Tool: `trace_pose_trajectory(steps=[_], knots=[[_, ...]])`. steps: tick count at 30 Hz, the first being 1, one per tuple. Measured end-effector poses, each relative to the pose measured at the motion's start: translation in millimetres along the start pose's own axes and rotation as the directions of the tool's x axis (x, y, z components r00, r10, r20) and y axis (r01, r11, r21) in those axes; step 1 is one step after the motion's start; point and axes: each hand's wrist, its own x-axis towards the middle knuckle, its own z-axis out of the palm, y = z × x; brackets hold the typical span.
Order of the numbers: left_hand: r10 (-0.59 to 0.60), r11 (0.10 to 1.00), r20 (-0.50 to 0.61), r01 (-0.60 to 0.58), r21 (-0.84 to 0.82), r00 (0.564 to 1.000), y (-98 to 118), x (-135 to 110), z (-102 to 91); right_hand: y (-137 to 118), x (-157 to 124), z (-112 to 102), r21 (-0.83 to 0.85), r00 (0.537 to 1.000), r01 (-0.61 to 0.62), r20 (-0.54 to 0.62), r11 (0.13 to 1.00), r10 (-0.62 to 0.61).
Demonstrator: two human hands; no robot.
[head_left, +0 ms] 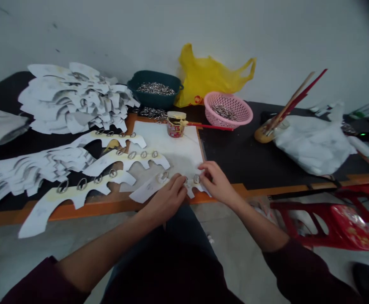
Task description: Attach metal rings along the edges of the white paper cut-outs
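Note:
A white curved cut-out piece (146,190) with metal rings on its tabs lies at the table's front edge on a white work board (171,147). My left hand (167,200) rests on it with fingers curled and pressed down near a ring (164,176). My right hand (216,181) pinches a tab of the same piece beside another ring (196,179). Three finished strips with rings lie to the left, the nearest (76,192) hanging over the edge.
Piles of white cut-outs (76,97) fill the left. A dark green bowl (154,88) and a pink basket (228,109) hold metal rings. A glue pot (176,123) with a red brush, a yellow bag (209,76), white plastic (314,141), red stool (326,221).

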Motion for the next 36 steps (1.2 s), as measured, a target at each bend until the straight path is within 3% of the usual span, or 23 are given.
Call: trace_pose_trajectory(steps=[3, 6, 8, 10, 11, 13, 15, 16, 17, 20, 23, 29, 33, 36], knots=[[-0.031, 0.999, -0.077, 0.032, 0.010, 0.997, -1, -7, 0.7, -11, 8, 7, -0.116, 0.990, -0.052, 0.128, 0.992, 0.067], [-0.126, 0.992, -0.173, 0.120, -0.046, 0.977, 6, -19, -3.3, -20, 12, 13, -0.130, 0.976, -0.139, 0.150, 0.982, 0.158], [-0.248, 0.962, -0.258, 0.205, -0.183, 0.934, 18, -31, -6.9, -25, 11, 12, 0.016, 0.962, -0.229, 0.158, 0.973, 0.224], [-0.462, 0.845, -0.277, 0.323, -0.427, 0.843, 34, -42, -9.3, -32, 9, 8, 0.259, 0.940, -0.329, 0.180, 0.908, 0.289], [-0.585, 0.719, -0.205, 0.385, -0.579, 0.785, 42, -45, -9.8, -37, 7, 6, 0.376, 0.932, -0.358, 0.194, 0.854, 0.306], [-0.756, 0.350, 0.021, 0.430, -0.832, 0.655, 53, -44, -10.7, -48, 2, 4, 0.516, 0.932, -0.364, 0.199, 0.776, 0.305], [-0.807, -0.043, 0.205, 0.292, -0.955, 0.554, 57, -34, -12.8, -58, -3, 5, 0.564, 0.930, -0.367, 0.217, 0.739, 0.297], [-0.809, -0.197, 0.261, 0.176, -0.964, 0.527, 56, -28, -14.6, -63, -6, 6, 0.580, 0.926, -0.377, 0.235, 0.722, 0.295], [-0.793, -0.316, 0.301, 0.066, -0.947, 0.529, 54, -21, -16.8, -66, -9, 8, 0.597, 0.920, -0.391, 0.256, 0.700, 0.296], [-0.756, -0.522, 0.384, -0.134, -0.842, 0.530, 48, -6, -22.5, -69, -15, 12, 0.649, 0.908, -0.419, 0.301, 0.636, 0.291], [-0.736, -0.600, 0.442, -0.192, -0.776, 0.513, 46, -4, -23.8, -65, -19, 12, 0.671, 0.905, -0.425, 0.332, 0.607, 0.267], [-0.721, -0.638, 0.483, -0.206, -0.742, 0.496, 49, -9, -21.5, -60, -22, 12, 0.765, 0.903, -0.428, 0.345, 0.482, 0.255], [-0.698, -0.644, 0.475, -0.180, -0.743, 0.536, 52, -9, -20.4, -59, -22, 10, 0.741, 0.925, -0.378, 0.283, 0.555, 0.252], [-0.750, -0.563, 0.428, -0.146, -0.814, 0.504, 52, -9, -19.2, -56, -22, 5, 0.708, 0.945, -0.323, 0.277, 0.628, 0.174]])
